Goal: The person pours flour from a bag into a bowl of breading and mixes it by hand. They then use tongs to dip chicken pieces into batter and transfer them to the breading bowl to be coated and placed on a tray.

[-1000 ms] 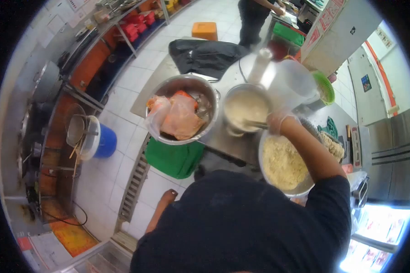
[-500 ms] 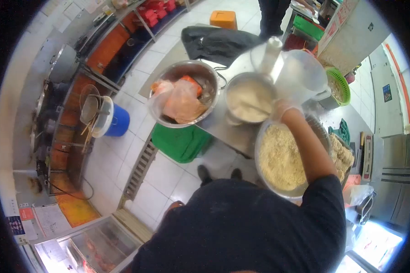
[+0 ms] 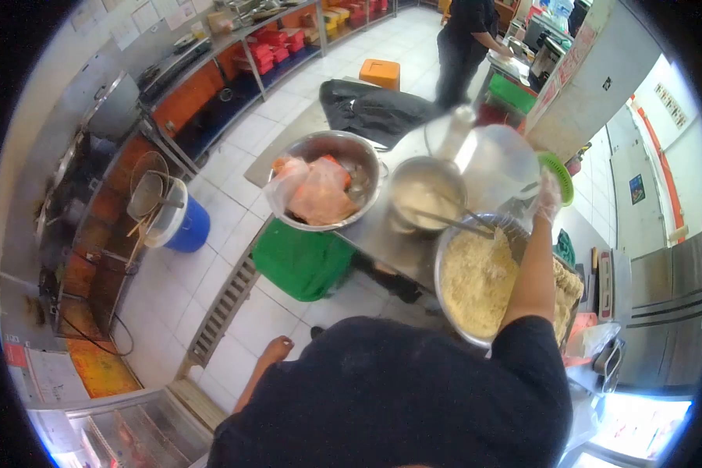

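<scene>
My right hand, in a clear plastic glove, reaches past the far side of a metal bowl of pale yellow flour or crumbs. Its fingers look stretched toward a green basket and the large clear plastic jug; contact cannot be made out. Metal tongs lie unheld, running from a pot of creamy batter to over the bowl's rim. My bare left hand hangs low over the floor, its fingers curled in with nothing visible in them.
On the metal table stands a steel bowl with plastic-wrapped contents. Below it is a green lidded container. A blue bucket stands to the left. Breaded pieces lie right of the bowl. Another person works at the back.
My right hand has left the batter pot and moved right, toward the green basket. The tongs now rest across pot and bowl. My left hand has come into fuller view.
</scene>
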Demonstrator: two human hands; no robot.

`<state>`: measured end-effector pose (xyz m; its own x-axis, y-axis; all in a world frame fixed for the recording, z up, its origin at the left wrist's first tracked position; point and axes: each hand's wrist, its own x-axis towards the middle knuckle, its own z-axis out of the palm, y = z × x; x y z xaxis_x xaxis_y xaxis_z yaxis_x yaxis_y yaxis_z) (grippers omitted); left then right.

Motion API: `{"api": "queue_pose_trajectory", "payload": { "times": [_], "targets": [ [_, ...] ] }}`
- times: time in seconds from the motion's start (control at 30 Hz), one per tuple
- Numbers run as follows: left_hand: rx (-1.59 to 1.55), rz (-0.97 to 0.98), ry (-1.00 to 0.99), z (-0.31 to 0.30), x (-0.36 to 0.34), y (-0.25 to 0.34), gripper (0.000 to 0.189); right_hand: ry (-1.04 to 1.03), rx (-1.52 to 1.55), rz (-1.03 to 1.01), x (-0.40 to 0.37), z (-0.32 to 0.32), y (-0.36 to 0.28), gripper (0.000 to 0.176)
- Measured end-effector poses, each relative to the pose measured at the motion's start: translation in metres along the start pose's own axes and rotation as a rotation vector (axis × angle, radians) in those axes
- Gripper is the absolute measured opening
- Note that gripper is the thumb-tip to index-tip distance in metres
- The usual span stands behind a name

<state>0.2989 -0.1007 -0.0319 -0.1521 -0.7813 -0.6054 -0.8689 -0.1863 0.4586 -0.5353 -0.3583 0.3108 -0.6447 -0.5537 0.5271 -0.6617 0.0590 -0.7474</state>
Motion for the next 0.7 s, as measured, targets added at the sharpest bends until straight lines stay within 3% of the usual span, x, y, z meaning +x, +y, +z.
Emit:
{"api": "queue_pose_trajectory", "payload": {
  "times": [0.03,0.07,0.1,0.13,0.2,0.23,0.3,0.33,0.37,0.4,0.47,0.5,0.53,0.57,0.63,0.67,0.7],
  "targets": [
    [0.065,0.078,-0.052,0.007,0.003,-0.014,0.038,0.006,-0.367,-0.304,0.011,0.019,0.053,0.041],
    [0.046,0.005,-0.026,-0.002,-0.015,-0.008,0.037,0.015,-0.731,-0.611,0.020,0.033,0.080,0.044],
    [0.026,-0.071,-0.002,-0.020,-0.044,0.004,0.037,0.010,-0.723,-0.625,0.024,0.040,0.073,0.044],
    [-0.005,-0.147,-0.025,-0.034,-0.064,0.011,0.036,-0.037,-0.391,-0.370,0.023,0.045,0.057,0.043],
    [-0.041,-0.235,-0.061,-0.036,-0.078,0.001,0.036,-0.118,0.165,0.333,0.007,0.040,-0.016,0.040],
    [0.031,-0.263,-0.064,-0.023,-0.073,-0.028,0.035,-0.171,0.052,0.240,0.011,0.044,0.006,0.034],
    [0.105,-0.306,-0.087,-0.007,-0.081,-0.055,0.035,-0.295,-0.694,-0.457,0.042,0.045,0.079,0.023],
    [0.213,-0.298,-0.129,-0.005,-0.082,-0.060,0.036,-0.300,-0.815,-0.595,0.048,0.046,0.091,0.019],
    [0.320,-0.288,-0.172,-0.004,-0.082,-0.060,0.036,-0.311,-0.816,-0.593,0.051,0.046,0.097,0.019],
    [0.139,-0.239,-0.068,-0.018,-0.098,-0.037,0.035,-0.283,-0.528,-0.538,0.059,0.049,0.103,0.018],
    [0.100,-0.196,0.023,-0.011,-0.098,-0.018,0.035,-0.260,-0.233,-0.475,0.074,0.059,0.097,0.017],
    [0.064,-0.145,0.116,-0.007,-0.097,-0.009,0.034,-0.296,-0.500,-0.720,0.085,0.057,0.078,0.018],
    [0.026,-0.185,0.083,-0.009,-0.094,0.013,0.034,-0.327,-0.770,-0.964,0.093,0.053,0.059,0.020],
    [-0.012,-0.223,0.049,-0.011,-0.090,0.039,0.035,-0.336,-0.766,-0.964,0.086,0.045,0.017,0.020],
    [-0.090,-0.235,0.044,-0.003,-0.083,0.071,0.035,-0.621,-0.229,-0.294,0.064,0.035,-0.071,0.023],
    [-0.165,-0.239,0.044,0.002,-0.079,0.084,0.036,-0.627,-0.227,-0.302,0.069,0.039,-0.070,0.023],
    [-0.175,-0.244,0.047,0.007,-0.075,0.097,0.036,-0.676,-0.315,-0.447,0.076,0.046,-0.069,0.026]
  ]
}}
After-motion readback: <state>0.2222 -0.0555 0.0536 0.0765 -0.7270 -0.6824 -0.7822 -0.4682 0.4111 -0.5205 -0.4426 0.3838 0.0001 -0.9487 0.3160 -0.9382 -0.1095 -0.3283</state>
